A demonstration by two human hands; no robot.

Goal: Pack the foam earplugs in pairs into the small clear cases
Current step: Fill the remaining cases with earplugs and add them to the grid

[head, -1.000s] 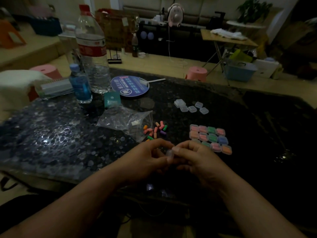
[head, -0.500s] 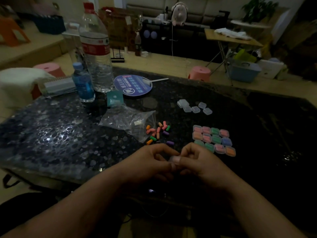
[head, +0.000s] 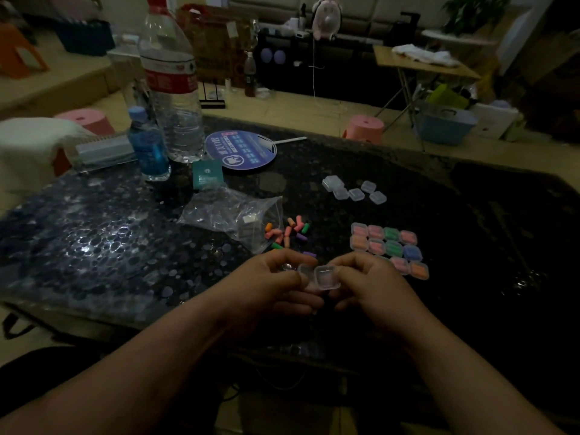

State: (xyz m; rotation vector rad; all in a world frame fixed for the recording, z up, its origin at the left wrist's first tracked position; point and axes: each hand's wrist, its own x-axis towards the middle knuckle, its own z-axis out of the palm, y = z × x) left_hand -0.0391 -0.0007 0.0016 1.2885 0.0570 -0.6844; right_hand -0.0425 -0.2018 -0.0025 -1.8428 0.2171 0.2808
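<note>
held case: one small clear case is held up over the near part of the counter, flipped open, with its two halves side by side
left hand: fingers are curled and clamped on the left half of the case
right hand: same deal, fingers are curled and pinched on the right half
inside the held case: can't really be made out, it's see-through and the light is pretty bad
filled cases: laid out in a tidy block just beyond the right hand, with pink, orange, green and blue foam seen through the lids
empty cases: a little cluster is parked farther back, nothing coloured is seen in them
loose earplugs: scattered between the bag and the filled cases, just past the left hand
plastic bag: crumpled, mouth turned toward the earplugs, contents too murky to call
hidden bits: the nearest row of filled cases is partly covered by the right hand, and a few earplugs are cut off behind the left hand
bottles: a big water bottle and a small blue bottle are stood at the far left
</note>
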